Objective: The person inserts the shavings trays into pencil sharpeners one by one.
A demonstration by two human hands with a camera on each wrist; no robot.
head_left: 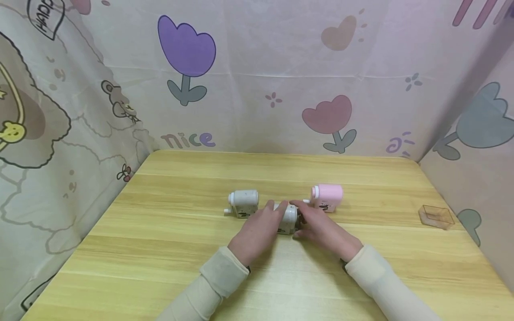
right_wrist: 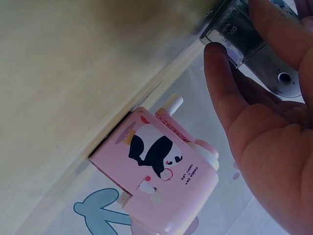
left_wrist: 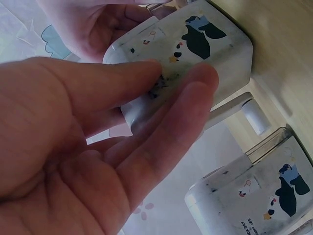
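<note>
By the curled, slightly parted fingers of the left hand (head_left: 259, 229), a white sharpener (head_left: 287, 219) is gripped at mid-tabletop (head_left: 120, 267); its dark, clear-walled compartment (right_wrist: 239, 29) is pinched by the right hand (head_left: 321, 225). Compartment lettering is shown only from the right wrist; the panda print (left_wrist: 198, 41) is resolved from the left. Flanked by second white sharpener (head_left: 246, 200) and pink sharpener (head_left: 328, 197). Far right: clear tray (head_left: 433, 224), contents indistinct.

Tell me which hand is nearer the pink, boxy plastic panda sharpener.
Right. The right hand is just in front of the pink sharpener; the left hand is farther left, at the middle boxy white plastic sharpener.
</note>
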